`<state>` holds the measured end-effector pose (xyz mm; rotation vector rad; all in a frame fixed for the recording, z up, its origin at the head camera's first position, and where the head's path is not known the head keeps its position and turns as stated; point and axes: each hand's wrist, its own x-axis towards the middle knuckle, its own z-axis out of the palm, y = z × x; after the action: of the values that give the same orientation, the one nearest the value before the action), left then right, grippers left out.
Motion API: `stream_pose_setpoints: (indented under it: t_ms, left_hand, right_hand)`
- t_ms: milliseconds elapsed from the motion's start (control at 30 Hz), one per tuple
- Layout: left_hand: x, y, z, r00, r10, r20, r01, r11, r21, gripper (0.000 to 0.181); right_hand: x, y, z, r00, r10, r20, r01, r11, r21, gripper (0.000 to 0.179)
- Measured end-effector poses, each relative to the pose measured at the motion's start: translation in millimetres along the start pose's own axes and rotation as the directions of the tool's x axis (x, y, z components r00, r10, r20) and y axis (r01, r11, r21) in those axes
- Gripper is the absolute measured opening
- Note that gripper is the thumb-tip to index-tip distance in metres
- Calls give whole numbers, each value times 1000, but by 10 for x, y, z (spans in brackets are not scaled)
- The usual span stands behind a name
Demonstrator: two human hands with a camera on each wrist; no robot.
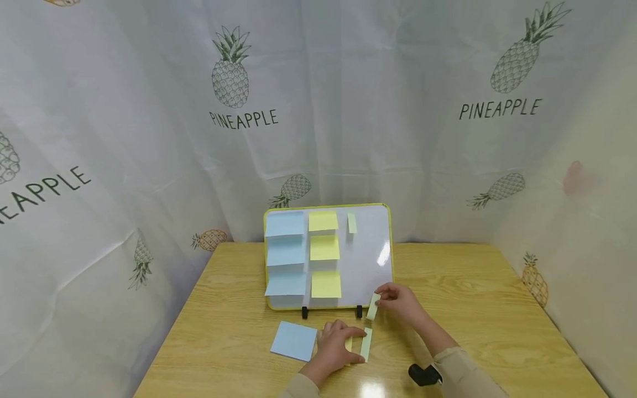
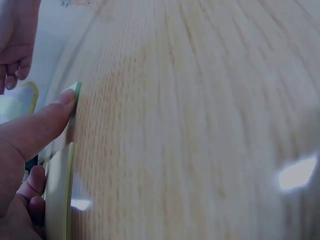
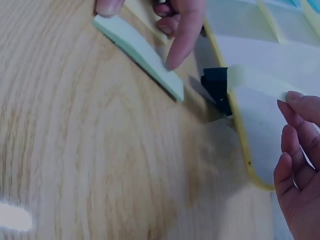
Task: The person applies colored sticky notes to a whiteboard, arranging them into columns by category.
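My right hand (image 1: 404, 304) pinches a narrow pale green sticky note (image 1: 373, 307) between thumb and fingertips, in front of the whiteboard's (image 1: 370, 249) lower right corner. On the table, a narrow green sticky note pad (image 1: 366, 345) lies between the thumb and index finger of my left hand (image 1: 332, 348), which hold it near its two ends. A yellow sticky note pad (image 2: 57, 195) is partly hidden under that hand. The whiteboard carries a column of blue sticky notes (image 1: 286, 251), a column of yellow sticky notes (image 1: 324, 247) and one small green sticky note (image 1: 351, 223) near its top.
A blue sticky note pad (image 1: 293, 341) lies left of my left hand. Black feet (image 1: 359, 311) support the yellow-rimmed board on the wooden table (image 1: 214, 331). A black object (image 1: 423, 375) sits by my right sleeve. A pineapple-print curtain (image 1: 358, 110) hangs behind.
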<state>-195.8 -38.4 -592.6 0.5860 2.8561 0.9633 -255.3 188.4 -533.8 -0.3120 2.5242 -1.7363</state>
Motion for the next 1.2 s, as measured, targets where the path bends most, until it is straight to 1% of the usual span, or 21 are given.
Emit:
stream_pose_setpoints:
  t_ms: [133,233,300,367,500,533,633,767,867,967,1100,1200]
  left_hand:
    - [2,-44,-15,1000,17,-2,-17,1000,4,51]
    - [13,-53,-73,999,34,6,-34,999,-20,50]
    - [33,-23,-150,998,65,11,-64,996,-60,48]
    - [62,22,-244,994,110,17,-108,988,-107,45]
    - [123,142,-480,978,206,17,-200,962,-186,39]
    - [136,172,-541,975,221,8,-215,957,-197,37]
    - [190,261,-731,962,268,-58,-275,941,-198,33]
    - [300,369,-975,944,296,-143,-317,935,-157,29]
    - [419,437,-1141,946,274,-172,-300,942,-149,28]
    - [553,495,-1298,952,242,-189,-275,945,-177,29]
    - [722,535,-1458,961,186,-207,-228,952,-205,28]
    - [861,528,-1512,964,129,-232,-176,965,-195,25]
  right_hand:
    - [43,-90,8,999,44,-30,-43,999,14,20]
    - [62,-161,9,997,53,-50,-52,998,28,20]
    - [73,-202,6,997,54,-63,-51,997,58,19]
    - [82,-242,-2,996,48,-70,-41,995,88,17]
    - [102,-322,-8,995,31,-96,-13,984,179,13]
    - [108,-340,-8,994,24,-107,-2,980,198,12]
    - [129,-379,6,990,8,-138,30,962,270,5]
    - [168,-401,32,985,-30,-170,89,931,354,6]
    - [203,-424,51,979,-52,-199,131,904,407,12]
    - [247,-451,74,973,-51,-225,151,879,452,17]
    - [301,-501,107,968,-27,-250,145,873,467,20]
    - [338,-543,124,963,-23,-270,148,879,454,20]
